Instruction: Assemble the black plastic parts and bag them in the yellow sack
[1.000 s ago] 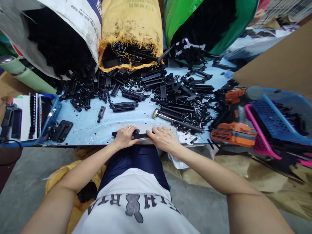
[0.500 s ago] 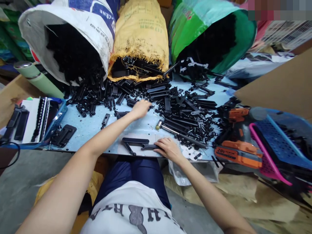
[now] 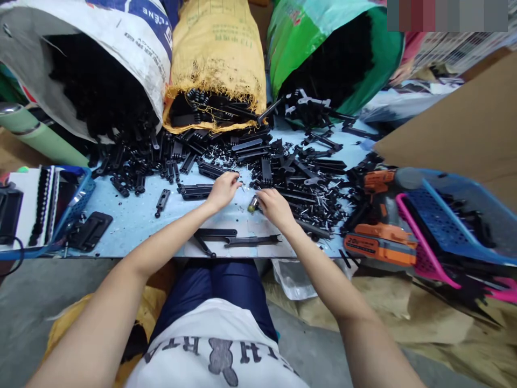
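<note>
My left hand (image 3: 224, 191) is over the middle of the bench, thumb and fingertips pinched together. A small silvery pin shows by the fingertips, but I cannot make out whether they hold it. Just right of it, my right hand (image 3: 275, 208) has its fingers curled over the neck of a hammer (image 3: 253, 204); what they hold, if anything, is hidden. The hammer's dark handle runs out to the right beneath the hand. Near the front edge lie a hinged black bar (image 3: 218, 233) and a long black strip with a forked end (image 3: 252, 240). Black slotted parts (image 3: 195, 191) lie beside the left wrist.
Heaps of black plastic parts (image 3: 266, 170) and loose pins cover the back. Behind them gape a white sack (image 3: 133, 48), a yellow sack (image 3: 220, 48) and a green sack (image 3: 283, 48). An orange cordless drill (image 3: 382, 245) and blue basket (image 3: 456, 215) stand right; another basket (image 3: 78, 199) stands left.
My right hand has left the forked black strip and moved up to the hammer, close to my left hand. The left fingers have drawn back slightly from the pin heap. The view has shifted.
</note>
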Demonstrator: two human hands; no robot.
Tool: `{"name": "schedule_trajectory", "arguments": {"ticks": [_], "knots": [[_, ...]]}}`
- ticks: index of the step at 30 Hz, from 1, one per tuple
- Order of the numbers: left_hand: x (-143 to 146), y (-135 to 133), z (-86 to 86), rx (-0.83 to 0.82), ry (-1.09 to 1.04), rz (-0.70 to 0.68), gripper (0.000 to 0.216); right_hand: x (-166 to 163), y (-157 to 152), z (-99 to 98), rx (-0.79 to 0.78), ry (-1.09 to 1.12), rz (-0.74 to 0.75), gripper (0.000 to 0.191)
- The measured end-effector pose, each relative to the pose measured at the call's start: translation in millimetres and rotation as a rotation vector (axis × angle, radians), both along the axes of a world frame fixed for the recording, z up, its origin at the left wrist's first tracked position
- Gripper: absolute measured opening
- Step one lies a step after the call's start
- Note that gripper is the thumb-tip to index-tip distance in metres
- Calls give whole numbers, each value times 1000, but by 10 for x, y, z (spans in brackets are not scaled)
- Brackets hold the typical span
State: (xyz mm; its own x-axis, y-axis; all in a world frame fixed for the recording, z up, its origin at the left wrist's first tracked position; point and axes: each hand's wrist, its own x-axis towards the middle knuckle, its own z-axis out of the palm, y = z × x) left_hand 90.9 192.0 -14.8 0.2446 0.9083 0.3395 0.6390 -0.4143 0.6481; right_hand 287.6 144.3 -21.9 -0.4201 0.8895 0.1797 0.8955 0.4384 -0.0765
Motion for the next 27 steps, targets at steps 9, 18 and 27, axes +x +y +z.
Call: {"name": "schedule_trajectory", "arguments": {"ticks": [9, 18, 27], "knots": [[-1030, -1198, -126, -468, -936, 439, 44, -564, 650, 110, -181, -260, -207, 27], [-1004, -1413, -225, -403, -843, 433, 46, -383, -164, 170, -92, 539, 70, 19], [-1023, -1429, -227, -471, -872, 385, 52, -390, -658, 83, -147, 688, 194, 21]]}}
